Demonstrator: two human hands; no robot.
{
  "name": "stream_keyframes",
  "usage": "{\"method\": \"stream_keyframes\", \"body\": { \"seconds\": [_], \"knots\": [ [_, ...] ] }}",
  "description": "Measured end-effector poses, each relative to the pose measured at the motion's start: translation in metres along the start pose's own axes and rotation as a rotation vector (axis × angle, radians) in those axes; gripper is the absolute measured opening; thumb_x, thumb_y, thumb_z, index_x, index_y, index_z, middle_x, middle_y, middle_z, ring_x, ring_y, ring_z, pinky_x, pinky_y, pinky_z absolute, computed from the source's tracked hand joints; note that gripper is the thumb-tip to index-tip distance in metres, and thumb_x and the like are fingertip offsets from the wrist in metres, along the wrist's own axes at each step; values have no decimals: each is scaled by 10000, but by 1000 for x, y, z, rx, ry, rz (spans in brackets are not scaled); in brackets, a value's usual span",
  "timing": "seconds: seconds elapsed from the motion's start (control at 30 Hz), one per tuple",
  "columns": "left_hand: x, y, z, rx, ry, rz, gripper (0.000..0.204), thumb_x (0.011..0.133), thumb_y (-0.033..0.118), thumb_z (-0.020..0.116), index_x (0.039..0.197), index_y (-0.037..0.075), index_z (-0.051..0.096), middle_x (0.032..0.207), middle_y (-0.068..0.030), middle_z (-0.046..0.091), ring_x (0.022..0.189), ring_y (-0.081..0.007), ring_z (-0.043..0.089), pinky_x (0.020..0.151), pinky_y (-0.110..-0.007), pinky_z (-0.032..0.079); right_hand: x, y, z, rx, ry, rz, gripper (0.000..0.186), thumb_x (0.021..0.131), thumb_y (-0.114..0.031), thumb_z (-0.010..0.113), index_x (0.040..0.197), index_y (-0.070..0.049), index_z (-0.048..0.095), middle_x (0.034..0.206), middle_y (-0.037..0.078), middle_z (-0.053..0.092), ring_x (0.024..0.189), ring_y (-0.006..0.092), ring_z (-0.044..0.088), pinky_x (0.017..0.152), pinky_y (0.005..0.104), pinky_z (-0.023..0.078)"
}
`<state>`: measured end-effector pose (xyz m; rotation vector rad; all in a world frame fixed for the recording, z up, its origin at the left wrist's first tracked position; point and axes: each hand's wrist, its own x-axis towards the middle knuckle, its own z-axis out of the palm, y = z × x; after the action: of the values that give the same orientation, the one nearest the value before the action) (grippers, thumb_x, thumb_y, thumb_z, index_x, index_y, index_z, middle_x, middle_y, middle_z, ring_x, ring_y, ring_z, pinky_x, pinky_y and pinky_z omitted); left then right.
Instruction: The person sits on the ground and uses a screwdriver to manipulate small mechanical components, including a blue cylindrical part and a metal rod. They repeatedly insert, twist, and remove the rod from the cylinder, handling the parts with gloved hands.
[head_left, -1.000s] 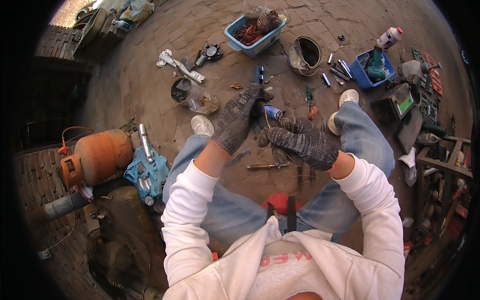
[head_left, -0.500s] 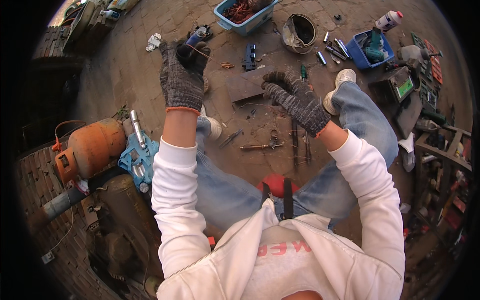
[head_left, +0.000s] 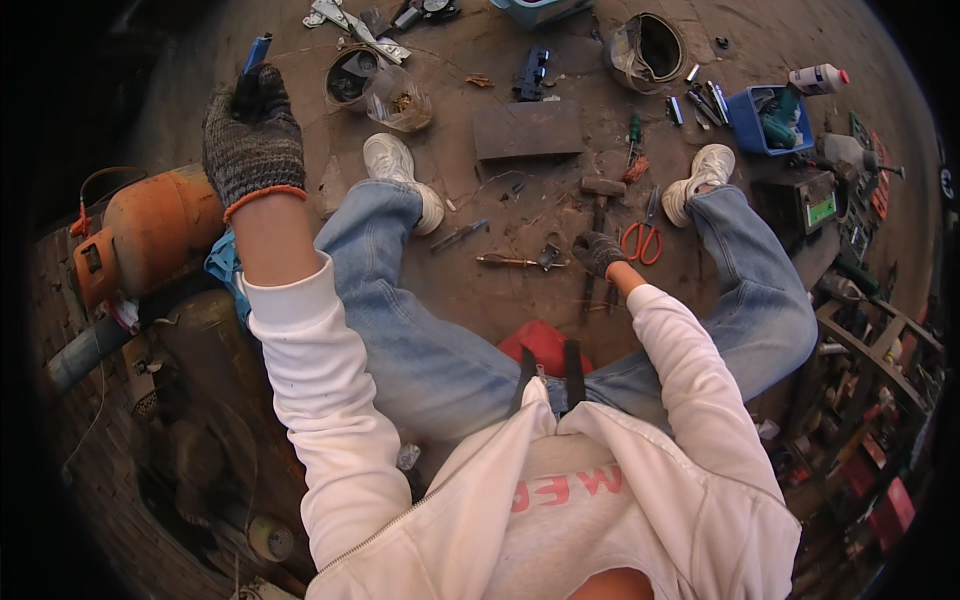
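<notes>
"What has just changed at your end?"

"The hands have parted. A second ago I had both together at the cylinder [head_left: 257, 52]; now the left hand [head_left: 255, 145] carries it alone, raised at the far left, while the right hand [head_left: 599, 253] has dropped to the hammer [head_left: 603, 186]."

"And what do you read in that?"

"I'd say the work has split: one side keeps the cylinder, the other turns to the hammer. The block [head_left: 528, 130], partly covered by the right hand half a second ago, now shows whole on the floor [head_left: 455, 285], between the two sides."

"How are the fingers on the left?"

"Curled in, pinching the cylinder's lower part. Its blue end pokes out beyond them, a little tilted, clear of the floor."

"And on the right?"

"Bent inward, over the hammer's handle. From here I can't tell whether they grip it or merely rest there, since the hand hides the contact."

"Anything just beside it?"

"The scissors [head_left: 641, 242], lying to the right, apart from those fingers, with their orange handles on the near side."
</notes>
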<state>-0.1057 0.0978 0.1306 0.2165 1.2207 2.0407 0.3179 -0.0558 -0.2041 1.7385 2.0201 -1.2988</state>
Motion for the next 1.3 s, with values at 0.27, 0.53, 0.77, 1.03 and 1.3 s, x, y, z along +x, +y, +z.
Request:
{"method": "stream_keyframes", "body": {
  "seconds": [0.27, 0.53, 0.77, 1.03, 1.3],
  "knots": [
    [-5, 12, -14, 47, -63, -205, 230, 899, 132, 523, 975, -78, 580, 911, -154, 629, 884, -229, 586, 838, -304, 483, -9, -20, 110, 98, 191, 289, 407, 833, -363, 548, 1139, -97, 582, 1027, 205, 618, 978, 385, 572, 845, 452, 446],
    [-42, 14, -20, 1629, -412, 430, 231, 882, 185, 567, 985, -21, 589, 926, -119, 656, 879, -236, 601, 818, -303, 448, 52, -20, -34, 370, 830, 515, 371, 837, -280, 569, 1104, -23, 570, 1072, 221, 603, 997, 394, 561, 832, 444, 437],
    [-65, -3, -5, 1632, -336, 274, 332, 810, 20, 621, 1124, -33, 527, 1049, -128, 619, 976, -196, 588, 889, -304, 446, 158, 26, -129, 177, 761, 621, 430, 736, -243, 657, 1104, -39, 571, 1081, 221, 594, 1023, 367, 564, 876, 412, 446],
    [-77, -4, 8, 361, -161, -319, 349, 874, 88, 538, 1207, -5, 496, 1108, -122, 575, 1027, -203, 551, 854, -317, 481, 194, 33, -155, 102, 633, 666, 449, 713, -264, 678, 1091, -45, 575, 1128, 213, 581, 1065, 378, 547, 885, 428, 450],
    [-82, -8, 17, 192, -264, -392, 266, 885, 146, 509, 1112, 18, 560, 1024, -85, 611, 881, -143, 571, 624, -244, 478, 120, -43, -207, 98, 601, 227, 476, 687, -234, 712, 1077, -40, 520, 949, 188, 624, 896, 349, 604, 761, 418, 473]
  ]
}}
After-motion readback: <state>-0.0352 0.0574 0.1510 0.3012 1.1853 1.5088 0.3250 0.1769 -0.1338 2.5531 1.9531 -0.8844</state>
